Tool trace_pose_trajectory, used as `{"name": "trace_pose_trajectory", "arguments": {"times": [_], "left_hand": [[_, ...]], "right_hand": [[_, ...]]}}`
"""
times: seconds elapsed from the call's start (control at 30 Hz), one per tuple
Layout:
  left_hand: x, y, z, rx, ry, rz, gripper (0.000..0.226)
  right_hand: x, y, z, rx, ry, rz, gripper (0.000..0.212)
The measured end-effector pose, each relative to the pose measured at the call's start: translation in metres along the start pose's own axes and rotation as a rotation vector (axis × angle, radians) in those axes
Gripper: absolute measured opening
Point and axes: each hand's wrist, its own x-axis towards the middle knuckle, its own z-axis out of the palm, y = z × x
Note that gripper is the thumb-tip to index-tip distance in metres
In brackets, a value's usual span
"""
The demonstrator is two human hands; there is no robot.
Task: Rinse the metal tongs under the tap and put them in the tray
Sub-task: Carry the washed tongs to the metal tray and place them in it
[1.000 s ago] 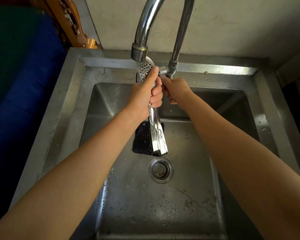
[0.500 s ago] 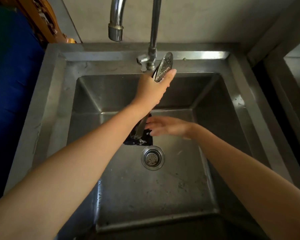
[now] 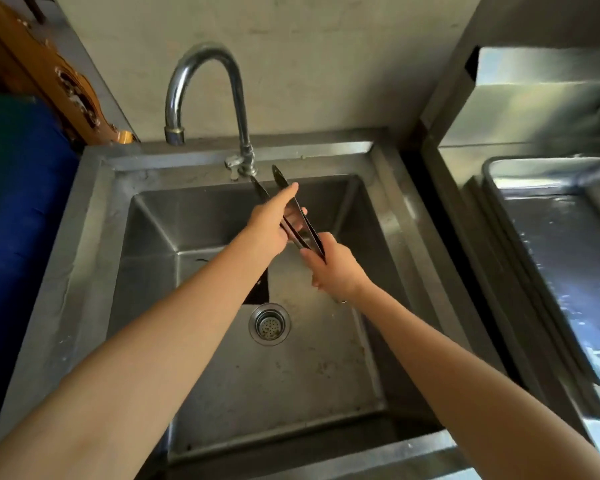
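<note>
Both hands grip tongs [image 3: 293, 216] over sink [image 3: 388, 188]: left hand [image 3: 269, 225] mid-arms, right hand [image 3: 333, 268] hinge end. No water running; tray [image 3: 499, 174] by sink's right edge is left.

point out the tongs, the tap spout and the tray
tongs [image 3: 293, 220]: head view, on the dark arm between the two hands
tap spout [image 3: 174, 135]: head view, on its outlet end
tray [image 3: 548, 166]: head view, on its far rim

Tongs [image 3: 297, 216] dark shiny metal, sink [image 3: 388, 188] dull scuffed steel, tap [image 3: 238, 98] glossy chrome
</note>
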Motion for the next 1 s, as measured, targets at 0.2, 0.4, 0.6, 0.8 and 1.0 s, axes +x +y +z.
{"name": "trace_pose_trajectory", "arguments": {"times": [0.2,0.4,0.6,0.8,1.0], "left_hand": [[-0.057,-0.013,0.027,-0.099,-0.189,-0.060,0.029],[-0.103,-0.018,0.040,-0.108,-0.150,-0.017,0.023],[-0.130,-0.003,0.019,0.277,0.018,-0.018,0.050],[-0.142,0.027,-0.003,0.914,0.137,0.109,0.058],[-0.157,0.068,-0.013,1.544,0.170,0.237,0.061]], "right_hand": [[-0.028,-0.041,-0.084,0.060,-0.181,0.123,0.029],[-0.058,-0.071,-0.129,-0.059,-0.251,0.255,0.047],[-0.079,-0.092,-0.177,-0.328,-0.299,0.234,0.034],[-0.094,-0.120,-0.195,-0.812,-0.163,0.094,0.020],[-0.104,-0.156,-0.205,-1.362,-0.009,-0.074,0.026]]}}
